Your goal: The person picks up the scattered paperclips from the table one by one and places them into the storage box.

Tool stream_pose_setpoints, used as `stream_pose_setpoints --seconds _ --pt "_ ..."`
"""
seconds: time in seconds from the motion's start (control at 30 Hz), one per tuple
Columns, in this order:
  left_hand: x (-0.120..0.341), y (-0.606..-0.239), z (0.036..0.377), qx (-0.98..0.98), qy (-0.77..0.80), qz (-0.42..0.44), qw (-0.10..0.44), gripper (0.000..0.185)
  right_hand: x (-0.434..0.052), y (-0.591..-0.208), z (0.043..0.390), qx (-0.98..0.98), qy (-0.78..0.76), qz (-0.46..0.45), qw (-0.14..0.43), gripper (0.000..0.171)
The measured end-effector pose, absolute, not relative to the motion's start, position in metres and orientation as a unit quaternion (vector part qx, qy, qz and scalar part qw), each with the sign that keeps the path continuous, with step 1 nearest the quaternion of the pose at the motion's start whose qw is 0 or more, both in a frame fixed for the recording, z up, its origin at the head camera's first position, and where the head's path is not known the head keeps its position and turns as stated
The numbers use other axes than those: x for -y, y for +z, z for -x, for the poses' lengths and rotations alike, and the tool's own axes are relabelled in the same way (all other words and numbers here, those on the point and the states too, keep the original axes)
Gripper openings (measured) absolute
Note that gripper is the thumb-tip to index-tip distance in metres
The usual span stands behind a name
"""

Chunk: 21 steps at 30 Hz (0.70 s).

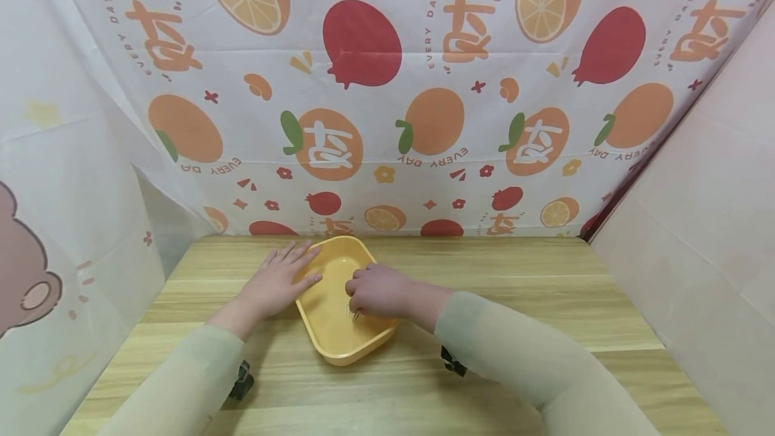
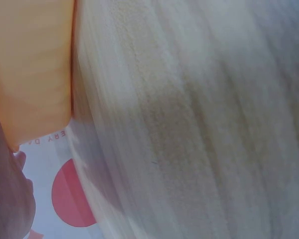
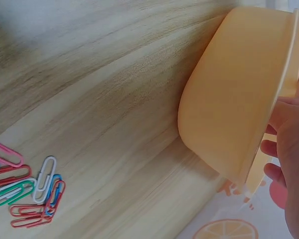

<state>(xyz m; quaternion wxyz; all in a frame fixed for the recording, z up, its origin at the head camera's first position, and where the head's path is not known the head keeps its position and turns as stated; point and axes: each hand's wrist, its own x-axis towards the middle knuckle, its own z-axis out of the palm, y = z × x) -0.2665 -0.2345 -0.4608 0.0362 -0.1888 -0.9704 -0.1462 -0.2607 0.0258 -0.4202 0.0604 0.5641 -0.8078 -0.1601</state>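
A yellow plastic tray (image 1: 329, 338) sits on the wooden table (image 1: 545, 301), a little left of centre. My left hand (image 1: 297, 271) lies flat with straight fingers on the table, touching the tray's left rim. My right hand (image 1: 356, 303) hovers over the tray with curled fingers, pinching a small pale paper clip (image 1: 354, 315) just above the tray floor. In the right wrist view the tray (image 3: 234, 94) shows from outside, with my fingers (image 3: 289, 159) at its rim. The left wrist view shows only the tray's wall (image 2: 30, 64) and the table (image 2: 199, 124).
Several coloured paper clips (image 3: 30, 191) lie in a loose heap on the table in the right wrist view; the head view does not show them. A fruit-print cloth (image 1: 387, 99) hangs behind, with side walls left and right (image 1: 696, 221).
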Motion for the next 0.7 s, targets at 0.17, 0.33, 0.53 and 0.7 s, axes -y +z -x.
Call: stream_pose_setpoints --seconds 0.17,0.33,0.53,0.7 --pt "0.234 -0.459 0.266 0.97 -0.146 0.191 0.034 0.066 -0.018 -0.419 0.262 0.807 -0.174 -0.562 0.041 0.012" --pt "0.234 -0.46 0.267 0.97 -0.145 0.191 0.031 0.067 -0.01 -0.421 0.264 0.807 -0.189 -0.559 0.024 0.014" --pt "0.234 -0.46 0.266 0.97 -0.148 0.191 0.029 0.068 -0.004 -0.426 0.268 0.805 -0.215 -0.553 0.013 0.012" --pt "0.234 -0.459 0.266 0.971 -0.145 0.19 0.031 0.07 0.0 -0.427 0.271 0.81 -0.227 -0.54 0.005 0.013"
